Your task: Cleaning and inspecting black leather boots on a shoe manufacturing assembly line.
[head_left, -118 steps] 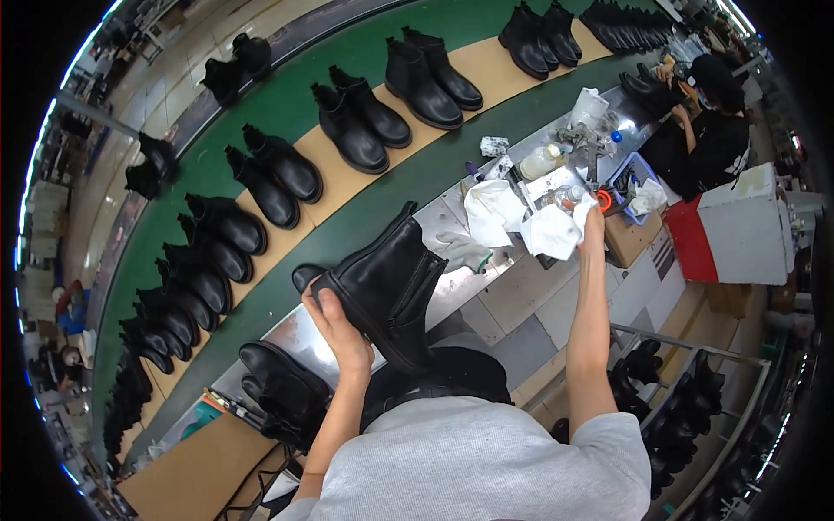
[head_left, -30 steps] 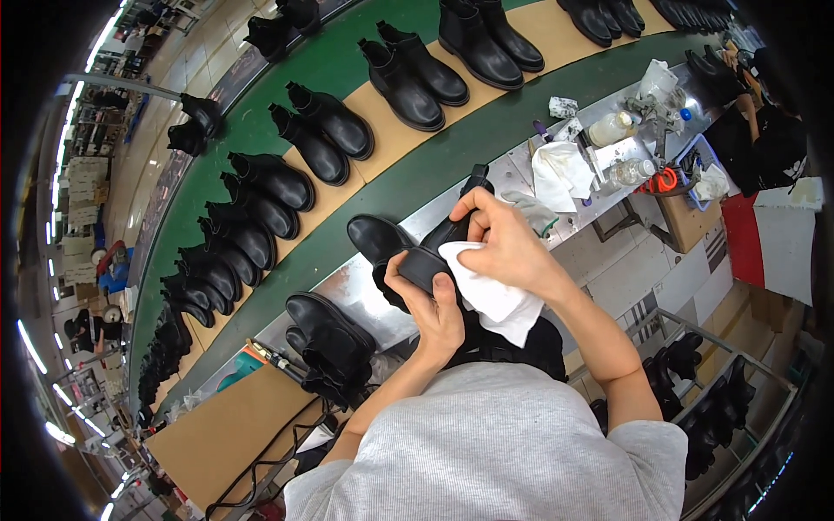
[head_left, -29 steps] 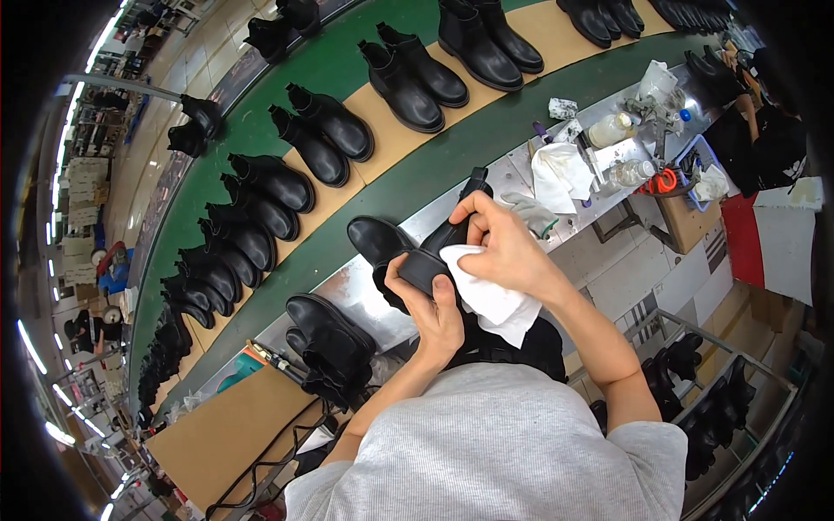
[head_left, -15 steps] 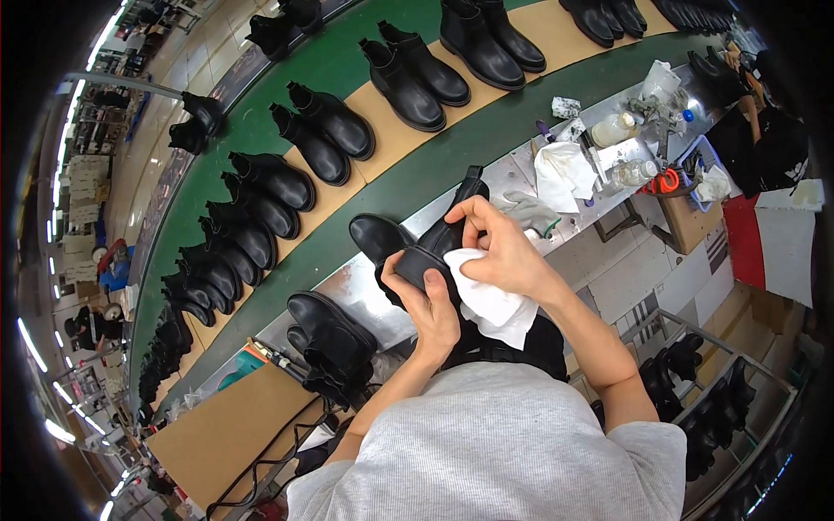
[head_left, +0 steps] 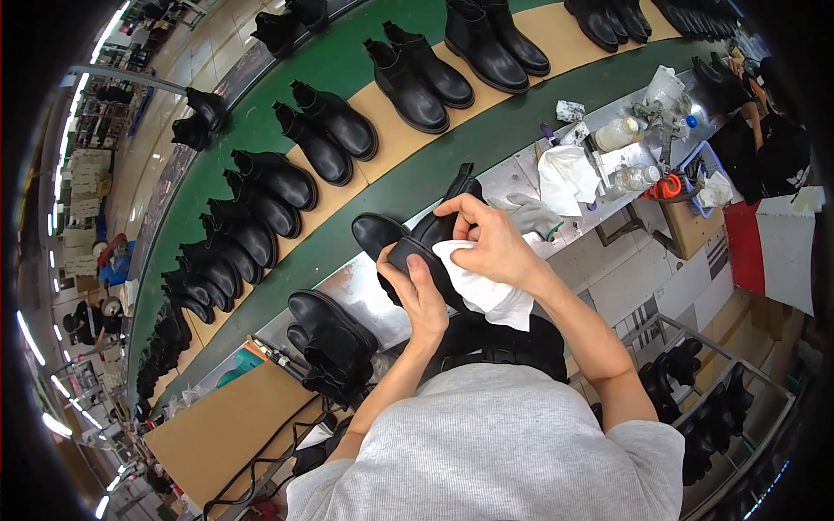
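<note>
My left hand (head_left: 419, 300) is closed around one end of a black ankle boot (head_left: 431, 231), thumb on top. The boot is held tilted above the bench, its pull loop pointing away from me. My right hand (head_left: 497, 245) pinches a white cloth (head_left: 488, 293) against the boot's side, and the loose end hangs toward my lap. Just left of the held boot, another black boot (head_left: 375, 233) rests on the metal bench, partly hidden. Further left, black boots (head_left: 328, 323) stand at the bench edge.
Pairs of black boots line tan paper on the green conveyor (head_left: 382, 178). To the right lie a grey glove (head_left: 532, 213), a crumpled white cloth (head_left: 565, 178), bottles (head_left: 618, 132) and a blue basket (head_left: 702, 165). A cardboard sheet (head_left: 230, 430) is lower left; a boot rack (head_left: 738, 417) is lower right.
Both hands and the held boot have shifted slightly left, and the boot has turned a little. The cloth has moved left with my right hand. Both grips stay closed.
</note>
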A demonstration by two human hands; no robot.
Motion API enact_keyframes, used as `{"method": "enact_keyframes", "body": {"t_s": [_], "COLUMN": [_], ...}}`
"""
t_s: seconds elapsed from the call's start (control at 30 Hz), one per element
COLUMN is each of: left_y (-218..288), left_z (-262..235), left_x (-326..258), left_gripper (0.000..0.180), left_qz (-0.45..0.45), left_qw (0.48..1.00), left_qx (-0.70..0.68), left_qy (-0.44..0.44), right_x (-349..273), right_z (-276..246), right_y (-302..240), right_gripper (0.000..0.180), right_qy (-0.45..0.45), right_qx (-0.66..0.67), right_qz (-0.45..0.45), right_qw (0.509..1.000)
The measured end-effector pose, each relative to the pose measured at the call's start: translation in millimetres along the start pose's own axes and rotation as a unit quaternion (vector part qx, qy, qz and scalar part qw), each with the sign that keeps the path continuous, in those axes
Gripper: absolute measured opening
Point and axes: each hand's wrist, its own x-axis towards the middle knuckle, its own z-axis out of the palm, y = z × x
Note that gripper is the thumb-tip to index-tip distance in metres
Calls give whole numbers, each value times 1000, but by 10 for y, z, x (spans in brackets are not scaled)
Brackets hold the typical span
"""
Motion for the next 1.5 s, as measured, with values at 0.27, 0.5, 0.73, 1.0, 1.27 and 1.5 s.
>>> {"method": "enact_keyframes", "body": {"t_s": [0.27, 0.5, 0.73, 1.0, 1.27, 1.5], "left_y": [18, 48, 50, -19, -67, -239], "left_z": [-14, -14, -19, -58, -60, -88], "left_x": [-39, -34, -43, -14, 0, 192], "left_gripper": [46, 48, 51, 52, 44, 50], "left_qz": [5, 20, 19, 1, -2, -53], "left_qw": [1000, 999, 999, 1000, 1000, 997], "left_qx": [21, 45, 23, -1, 11, -56], "left_qy": [-19, -15, -17, -12, -11, 7], "right_x": [34, 92, 69, 17, 6, -2], "right_z": [-4, 10, 5, 30, 77, 66], "right_y": [-54, -165, -126, -15, 0, 41], "right_gripper": [35, 34, 35, 38, 44, 54], "right_qy": [20, 17, 11, -12, -15, -53], "right_qx": [-49, -68, -22, 7, -39, -31], "right_qz": [29, 37, 30, 11, 3, -50], "right_qw": [998, 997, 999, 1000, 999, 997]}}
